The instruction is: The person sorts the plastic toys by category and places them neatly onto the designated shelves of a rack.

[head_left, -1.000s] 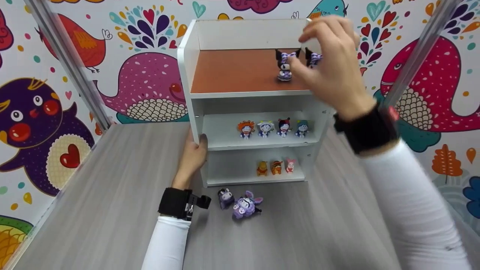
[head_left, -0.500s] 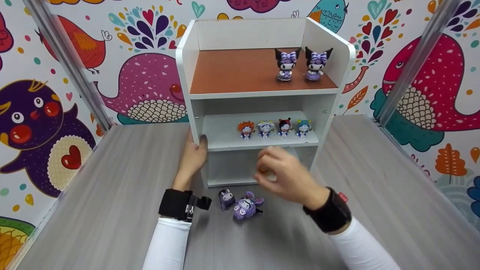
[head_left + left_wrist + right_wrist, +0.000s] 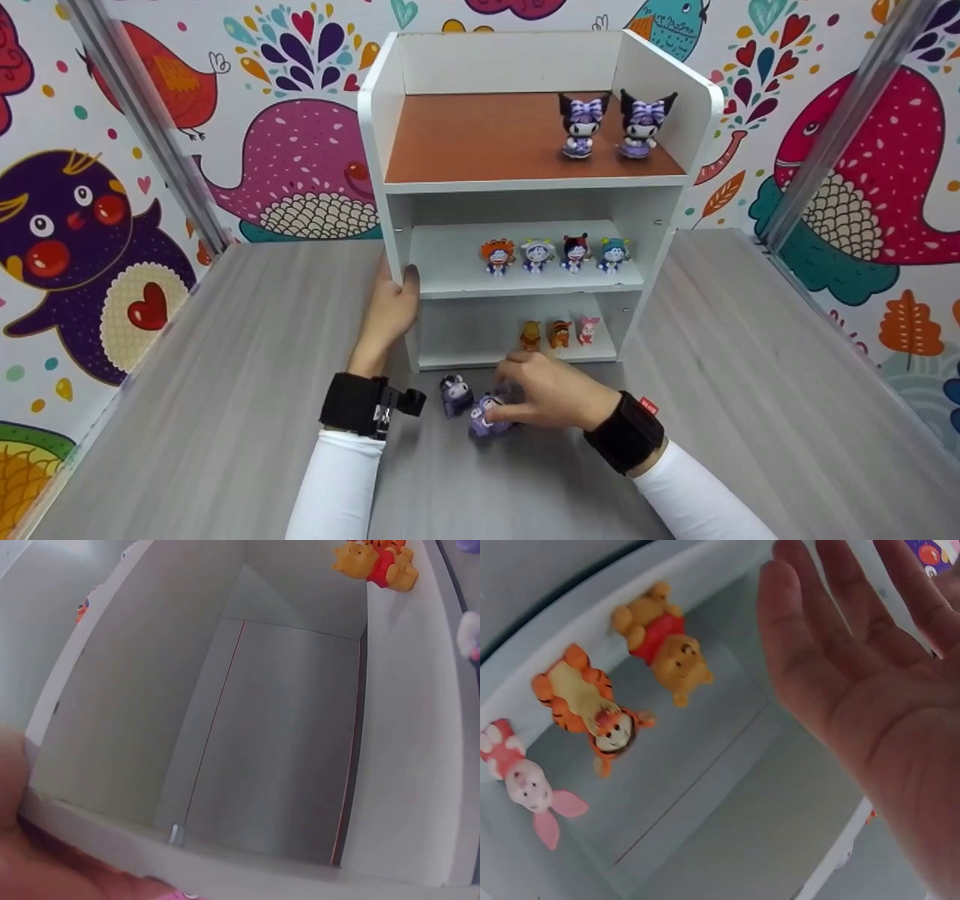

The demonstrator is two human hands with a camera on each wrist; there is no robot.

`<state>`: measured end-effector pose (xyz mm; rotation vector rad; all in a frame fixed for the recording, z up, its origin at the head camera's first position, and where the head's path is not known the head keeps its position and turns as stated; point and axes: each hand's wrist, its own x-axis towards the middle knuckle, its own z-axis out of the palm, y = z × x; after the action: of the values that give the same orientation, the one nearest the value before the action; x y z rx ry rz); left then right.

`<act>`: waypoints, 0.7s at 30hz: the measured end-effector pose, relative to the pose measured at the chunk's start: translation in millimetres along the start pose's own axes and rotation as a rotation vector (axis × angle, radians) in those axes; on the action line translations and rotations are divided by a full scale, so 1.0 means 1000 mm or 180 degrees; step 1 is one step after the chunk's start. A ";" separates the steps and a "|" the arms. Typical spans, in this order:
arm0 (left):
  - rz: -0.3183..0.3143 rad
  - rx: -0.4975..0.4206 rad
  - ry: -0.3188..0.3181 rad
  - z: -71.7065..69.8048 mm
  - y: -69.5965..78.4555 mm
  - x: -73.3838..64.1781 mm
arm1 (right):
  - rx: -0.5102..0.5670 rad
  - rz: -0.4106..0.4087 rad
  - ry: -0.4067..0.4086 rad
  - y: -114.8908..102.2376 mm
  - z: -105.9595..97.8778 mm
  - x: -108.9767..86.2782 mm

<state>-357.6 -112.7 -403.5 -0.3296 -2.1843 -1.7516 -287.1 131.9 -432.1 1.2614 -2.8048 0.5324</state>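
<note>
My left hand (image 3: pixel 390 304) grips the left side panel of a white shelf unit (image 3: pixel 529 184), thumb at its front edge; in the left wrist view part of the hand (image 3: pixel 45 870) shows against the panel. My right hand (image 3: pixel 551 390) is low in front of the unit, its thumb over a purple figurine (image 3: pixel 484 420) with long ears that lies on the floor. The fingers reach around its far side and partly hide it. In the right wrist view the fingers (image 3: pixel 847 592) look extended. A darker purple figurine (image 3: pixel 455 395) lies just left of it.
Two purple figurines with black ears, one of them this figurine (image 3: pixel 581 127), stand on the brown top shelf (image 3: pixel 465 142). Several small blue-and-white figurines line the middle shelf (image 3: pixel 450 262). Pooh (image 3: pixel 530 334), Tigger (image 3: pixel 559 333) and Piglet (image 3: pixel 587 330) figurines stand on the bottom shelf.
My right hand has come down from the top shelf, past the bottom shelf, to the long-eared purple figurine on the floor. My left hand stays on the side panel.
</note>
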 end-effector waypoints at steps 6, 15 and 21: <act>0.0026 0.0018 -0.0030 0.002 0.001 0.000 | -0.0132 0.0186 -0.0217 0.001 0.009 -0.001; 0.0022 -0.0010 -0.0017 0.001 0.000 0.000 | -0.0093 0.0393 -0.0287 -0.004 0.014 -0.001; -0.0044 0.0025 -0.0018 -0.001 0.001 -0.001 | -0.0216 0.0399 -0.0459 -0.003 0.017 -0.001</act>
<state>-356.5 -113.6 -402.7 -0.3188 -2.2018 -1.7510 -282.0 125.3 -447.8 1.1620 -3.0078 0.3600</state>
